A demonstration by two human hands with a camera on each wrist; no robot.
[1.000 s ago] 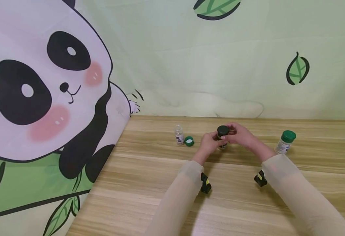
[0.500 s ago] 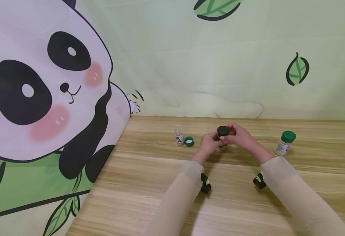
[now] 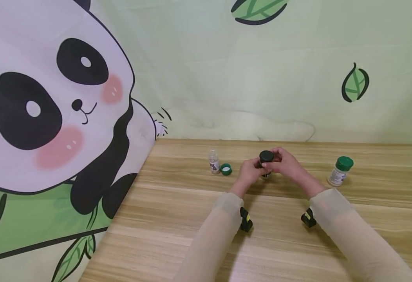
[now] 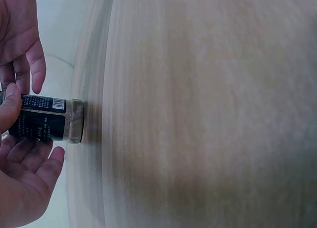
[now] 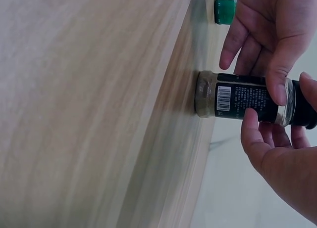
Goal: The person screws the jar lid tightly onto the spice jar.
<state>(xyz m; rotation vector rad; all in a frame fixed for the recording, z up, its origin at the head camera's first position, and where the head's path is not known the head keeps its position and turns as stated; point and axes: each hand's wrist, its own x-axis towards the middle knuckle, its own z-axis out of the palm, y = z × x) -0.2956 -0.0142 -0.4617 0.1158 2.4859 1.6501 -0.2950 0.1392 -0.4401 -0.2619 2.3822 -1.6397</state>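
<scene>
Panda-print backdrop behind wood-grain counter. Left fingers curled round dark-labelled jar; right fingers crooked about its top. Right sleeve drawn slightly inward over the past second, jar unmoved: hold judged steady. Jar upright, between both sets of fingers; clear bottle, loose green cap leftward, green-capped jar rightward.

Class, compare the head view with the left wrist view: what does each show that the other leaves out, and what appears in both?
Only the head view shows the small clear bottle, the loose green cap beside it, the green-capped bottle and the printed panda. Only the left wrist view shows the barcode. Both show the dark bottle, the left hand, the right hand and the wooden table.
</scene>
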